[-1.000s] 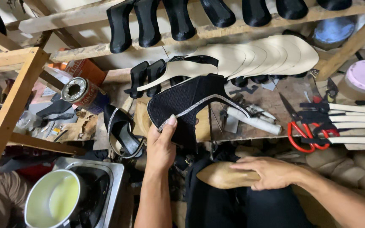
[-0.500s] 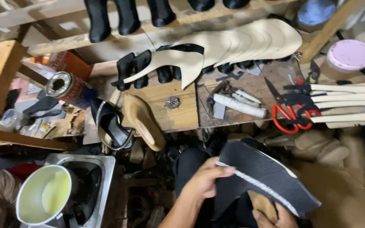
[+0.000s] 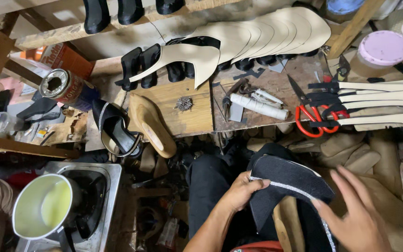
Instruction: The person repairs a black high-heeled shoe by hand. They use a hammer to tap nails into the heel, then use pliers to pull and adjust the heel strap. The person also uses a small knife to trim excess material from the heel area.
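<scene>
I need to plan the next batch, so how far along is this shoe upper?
Done: the black upper already has its silver trim edge.
In hand: the left hand grips it over the lap, the right hand spread open beside it; a wooden last shows beneath.
Left: it isn't pulled over the last yet; soles wait on the bench.

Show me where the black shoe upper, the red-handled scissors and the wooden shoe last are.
black shoe upper (image 3: 288, 184), head view, middle of its black fabric
red-handled scissors (image 3: 309, 122), head view, red handle loop
wooden shoe last (image 3: 152, 123), head view, its top face
</scene>
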The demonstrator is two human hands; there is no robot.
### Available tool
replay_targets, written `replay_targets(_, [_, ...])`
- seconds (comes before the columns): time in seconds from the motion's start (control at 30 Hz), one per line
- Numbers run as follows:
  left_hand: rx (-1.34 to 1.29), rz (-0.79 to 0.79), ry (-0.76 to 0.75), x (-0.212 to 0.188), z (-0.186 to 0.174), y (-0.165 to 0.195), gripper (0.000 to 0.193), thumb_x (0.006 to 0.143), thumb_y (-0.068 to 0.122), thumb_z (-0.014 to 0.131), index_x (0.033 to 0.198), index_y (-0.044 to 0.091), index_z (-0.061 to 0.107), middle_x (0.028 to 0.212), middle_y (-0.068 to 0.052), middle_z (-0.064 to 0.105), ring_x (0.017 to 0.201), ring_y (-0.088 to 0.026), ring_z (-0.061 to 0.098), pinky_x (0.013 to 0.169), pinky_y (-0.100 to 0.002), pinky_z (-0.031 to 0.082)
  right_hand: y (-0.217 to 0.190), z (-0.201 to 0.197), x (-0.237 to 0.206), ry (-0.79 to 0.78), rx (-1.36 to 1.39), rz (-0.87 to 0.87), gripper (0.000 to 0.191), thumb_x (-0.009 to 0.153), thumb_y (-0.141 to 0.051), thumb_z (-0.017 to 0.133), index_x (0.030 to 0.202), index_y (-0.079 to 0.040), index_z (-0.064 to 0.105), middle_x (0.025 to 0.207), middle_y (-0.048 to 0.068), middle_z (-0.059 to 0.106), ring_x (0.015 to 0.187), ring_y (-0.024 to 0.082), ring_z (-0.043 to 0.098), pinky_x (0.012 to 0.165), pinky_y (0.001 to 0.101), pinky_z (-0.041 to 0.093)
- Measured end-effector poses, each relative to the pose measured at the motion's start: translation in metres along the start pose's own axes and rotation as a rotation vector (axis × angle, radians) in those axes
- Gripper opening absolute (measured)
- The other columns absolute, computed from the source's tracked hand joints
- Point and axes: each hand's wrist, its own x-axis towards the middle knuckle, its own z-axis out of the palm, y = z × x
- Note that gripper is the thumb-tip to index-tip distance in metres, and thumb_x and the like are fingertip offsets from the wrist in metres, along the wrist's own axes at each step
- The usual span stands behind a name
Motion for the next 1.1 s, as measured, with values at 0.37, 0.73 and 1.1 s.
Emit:
replay_targets(0.37, [-0.008,0.266,0.369,-0.026,0.034,-0.015,0.019,0.084,0.010,0.077,0.101,0.003,0.078,0.118,0.003,0.061,0.107,-0.011,0.060,0.095,-0.026,0.050,0.061,0.048,-0.007,-0.534,0.873,0.944,0.037,0.087,-0.016,0.071,0.118,0.002,0.068,0.106,0.014,0.080,0.094,0.021,0.072,0.084,0.0375,0.056])
replay_targets(0.73, [0.205,0.102,0.205,0.001,0.050,0.004,0.015,0.092,0.015,0.078,0.099,0.003,0.077,0.090,0.000,0.074,0.080,-0.007,0.063,0.075,-0.024,0.054,0.053,0.028,-0.019,-0.352,0.790,0.944,0.037,0.089,-0.020,0.070,0.120,-0.001,0.076,0.109,0.008,0.079,0.098,0.015,0.068,0.085,0.0338,0.052])
replay_targets(1.1, [0.106,-0.109,-0.014,-0.003,0.020,0.011,0.026,0.084,0.011,0.080,0.108,0.004,0.076,0.102,-0.002,0.078,0.090,-0.009,0.073,0.087,-0.024,0.059,0.055,0.045,-0.039,-0.214,0.830,1.160,0.038,0.088,-0.033,0.072,0.118,-0.010,0.075,0.108,0.003,0.076,0.095,0.015,0.063,0.081,0.0397,0.046])
